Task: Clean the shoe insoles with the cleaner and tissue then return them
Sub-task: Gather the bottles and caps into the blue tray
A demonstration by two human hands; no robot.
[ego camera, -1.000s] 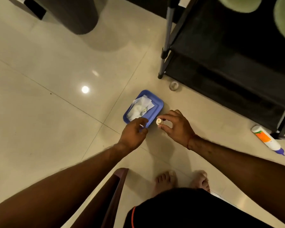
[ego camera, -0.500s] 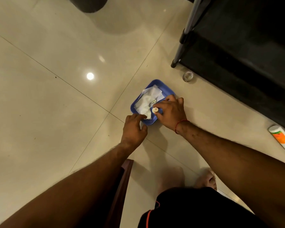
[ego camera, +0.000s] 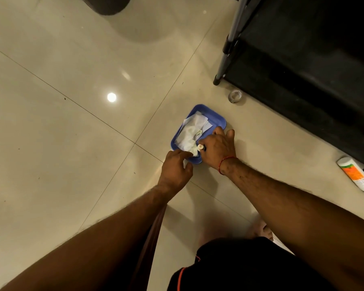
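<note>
Now that the right hand (ego camera: 216, 148) has brought its gripped cleaner bottle (ego camera: 200, 146) over the blue tray (ego camera: 219, 120) and its tissue (ego camera: 192, 131), left hand (ego camera: 174, 166) pinching tissue at the tray's near corner, wetting looks next.

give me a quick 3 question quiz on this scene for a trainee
1. True or false: the tissue lies in the blue tray.
2. Which hand holds the small white-topped bottle? A) the left hand B) the right hand C) neither hand
3. Short answer: is the orange-labelled bottle standing upright on the floor or lying on its side?

Key: 1 true; 2 B; 3 lying on its side.
</note>
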